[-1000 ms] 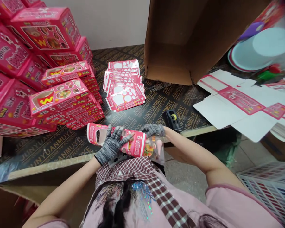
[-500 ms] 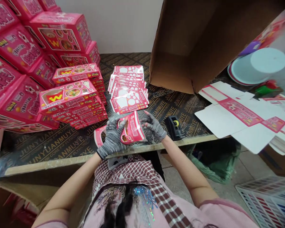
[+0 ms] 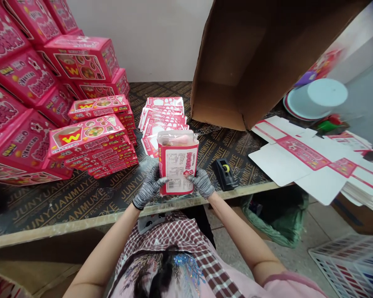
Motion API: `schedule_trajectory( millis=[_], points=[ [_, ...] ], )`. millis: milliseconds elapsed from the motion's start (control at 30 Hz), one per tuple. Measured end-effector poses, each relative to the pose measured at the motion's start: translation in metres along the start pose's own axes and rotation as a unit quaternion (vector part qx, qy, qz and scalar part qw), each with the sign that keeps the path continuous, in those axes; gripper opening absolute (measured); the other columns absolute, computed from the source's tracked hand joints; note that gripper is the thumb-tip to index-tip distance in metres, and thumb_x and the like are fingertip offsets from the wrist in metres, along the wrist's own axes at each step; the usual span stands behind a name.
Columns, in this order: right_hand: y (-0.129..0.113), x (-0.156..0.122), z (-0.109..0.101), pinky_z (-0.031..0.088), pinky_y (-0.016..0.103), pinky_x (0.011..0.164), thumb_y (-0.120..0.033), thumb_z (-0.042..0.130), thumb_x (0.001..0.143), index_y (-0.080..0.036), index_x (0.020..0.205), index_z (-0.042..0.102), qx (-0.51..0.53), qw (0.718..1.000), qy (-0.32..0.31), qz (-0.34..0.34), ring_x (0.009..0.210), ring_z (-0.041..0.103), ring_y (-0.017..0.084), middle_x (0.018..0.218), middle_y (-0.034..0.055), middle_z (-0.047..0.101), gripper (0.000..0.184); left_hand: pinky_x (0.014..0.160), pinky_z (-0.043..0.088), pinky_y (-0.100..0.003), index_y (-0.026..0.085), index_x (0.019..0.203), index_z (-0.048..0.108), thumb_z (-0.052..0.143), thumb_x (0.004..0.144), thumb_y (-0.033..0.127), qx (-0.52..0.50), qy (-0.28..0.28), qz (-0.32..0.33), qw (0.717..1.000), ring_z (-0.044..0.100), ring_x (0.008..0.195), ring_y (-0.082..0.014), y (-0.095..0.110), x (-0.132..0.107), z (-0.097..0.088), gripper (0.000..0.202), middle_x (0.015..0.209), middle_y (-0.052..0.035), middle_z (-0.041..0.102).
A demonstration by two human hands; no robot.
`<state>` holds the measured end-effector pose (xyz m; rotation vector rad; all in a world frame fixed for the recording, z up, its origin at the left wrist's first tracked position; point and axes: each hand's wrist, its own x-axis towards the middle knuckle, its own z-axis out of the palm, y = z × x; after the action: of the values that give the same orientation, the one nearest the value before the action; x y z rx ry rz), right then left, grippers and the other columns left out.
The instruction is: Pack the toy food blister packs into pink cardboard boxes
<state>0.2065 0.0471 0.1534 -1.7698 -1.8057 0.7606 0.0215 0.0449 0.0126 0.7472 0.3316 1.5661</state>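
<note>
Tabletop lettered "JUNYUANMUYE" — hands, clasping pink pack

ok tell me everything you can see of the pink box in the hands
The pink box looks like thin card, with a pale panel of small print, pink lettering at the right and a barcode low on the left. From its open upper end sticks a clear plastic pack. The left hand and right hand, both gloved, hold its lower sides, thumbs on the printed face. Whether it touches the table is unclear.

head view, forward and down
</note>
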Motion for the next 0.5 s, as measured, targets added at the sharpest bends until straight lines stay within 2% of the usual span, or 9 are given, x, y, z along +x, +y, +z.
schedule_trajectory(
  millis=[67, 133, 200, 267, 333, 400, 500],
  points=[
    [-0.003, 0.002, 0.0, 0.06, 0.044, 0.078, -0.057, 0.087, 0.057, -0.021, 0.084, 0.077, 0.007, 1.0, 0.005, -0.012, 0.078, 0.07, 0.026, 0.082, 0.0058, 0.077, 0.046, 0.103, 0.055, -0.045, 0.021, 0.124, 0.066, 0.084, 0.073, 0.046, -0.009, -0.026, -0.035, 0.999, 0.067, 0.114, -0.0285, -0.016, -0.005, -0.002, 0.059, 0.129, -0.011, 0.07],
    [-0.014, 0.006, -0.002, 0.059, 0.045, 0.086, -0.064, 0.086, 0.055, -0.024, 0.089, 0.077, 0.049, 0.998, 0.004, -0.043, 0.088, 0.071, 0.027, 0.089, 0.0052, 0.078, 0.054, 0.102, 0.055, -0.046, 0.02, 0.117, 0.069, 0.085, 0.072, 0.047, 0.023, -0.02, -0.045, 0.999, 0.069, 0.109, -0.0284, -0.032, -0.011, -0.004, 0.055, 0.121, -0.0108, 0.073],
    [-0.03, 0.012, -0.004, 0.057, 0.044, 0.092, -0.078, 0.074, 0.064, -0.026, 0.096, 0.076, 0.124, 0.989, 0.013, -0.074, 0.1, 0.071, 0.028, 0.098, 0.0063, 0.077, 0.061, 0.102, 0.054, -0.047, 0.018, 0.109, 0.072, 0.084, 0.071, 0.048, 0.069, -0.016, -0.043, 0.997, 0.07, 0.106, -0.0289, -0.045, -0.015, -0.006, 0.05, 0.113, -0.0105, 0.076],
    [-0.047, 0.02, -0.005, 0.057, 0.044, 0.091, -0.083, 0.058, 0.075, -0.024, 0.097, 0.076, 0.18, 0.98, 0.017, -0.086, 0.101, 0.071, 0.028, 0.099, 0.0082, 0.077, 0.065, 0.103, 0.053, -0.048, 0.018, 0.104, 0.075, 0.084, 0.07, 0.046, 0.099, -0.02, -0.046, 0.994, 0.07, 0.102, -0.0292, -0.052, -0.017, -0.008, 0.045, 0.106, -0.0098, 0.077],
    [-0.06, 0.025, -0.004, 0.057, 0.042, 0.087, -0.075, 0.063, 0.076, -0.022, 0.094, 0.076, 0.16, 0.982, 0.022, -0.095, 0.096, 0.071, 0.028, 0.095, 0.0082, 0.076, 0.057, 0.102, 0.052, -0.049, 0.017, 0.103, 0.076, 0.085, 0.069, 0.046, 0.102, -0.027, -0.05, 0.993, 0.07, 0.1, -0.0292, -0.052, -0.017, -0.008, 0.045, 0.103, -0.0093, 0.078],
    [-0.066, 0.027, 0.0, 0.056, 0.039, 0.086, -0.057, 0.075, 0.071, -0.021, 0.092, 0.077, 0.099, 0.986, 0.046, -0.123, 0.093, 0.07, 0.026, 0.094, 0.0067, 0.076, 0.041, 0.102, 0.053, -0.047, 0.017, 0.109, 0.075, 0.084, 0.07, 0.046, 0.076, -0.035, -0.048, 0.995, 0.07, 0.103, -0.0288, -0.041, -0.015, -0.004, 0.05, 0.11, -0.0095, 0.077],
    [-0.065, 0.027, 0.01, 0.054, 0.036, 0.083, -0.037, 0.077, 0.071, -0.021, 0.096, 0.076, 0.036, 0.983, 0.082, -0.157, 0.088, 0.067, 0.022, 0.096, 0.0044, 0.074, 0.03, 0.103, 0.053, -0.044, 0.02, 0.115, 0.074, 0.074, 0.078, 0.056, -0.062, 0.001, -0.038, 0.997, 0.068, 0.108, -0.0273, -0.012, -0.007, 0.008, 0.052, 0.117, -0.0078, 0.075]
  ],
)
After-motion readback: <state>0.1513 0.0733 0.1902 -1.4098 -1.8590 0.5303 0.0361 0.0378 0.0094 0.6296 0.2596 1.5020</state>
